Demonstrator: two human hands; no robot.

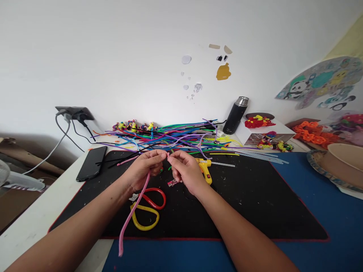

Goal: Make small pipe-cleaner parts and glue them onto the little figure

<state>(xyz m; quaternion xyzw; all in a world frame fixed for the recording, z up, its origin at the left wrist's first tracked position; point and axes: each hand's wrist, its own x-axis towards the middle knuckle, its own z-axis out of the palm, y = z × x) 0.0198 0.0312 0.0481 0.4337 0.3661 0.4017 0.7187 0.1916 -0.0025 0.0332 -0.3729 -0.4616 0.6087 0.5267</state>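
Note:
A pink pipe cleaner (132, 213) hangs from my left hand (149, 166), its long tail curving down past the scissors. My left thumb and fingers are closed on it. Tips touching, my right hand (183, 168) pinches a small pink end of it between thumb and forefinger. Beneath the left hand lie scissors (145, 223) with one red and one yellow handle, their blades mostly hidden. A yellow glue gun (204, 168), partly covered by my right hand, rests on the black mat (255, 204) with a glue stick at its back.
Many coloured pipe cleaners (176, 136) lie heaped along the wall. A black phone (91, 164) is at left, below a wall socket with cables. A black flask (236, 115) leans by a white box. Clear glue sticks (263, 154) and a round dish (317, 166) are at right.

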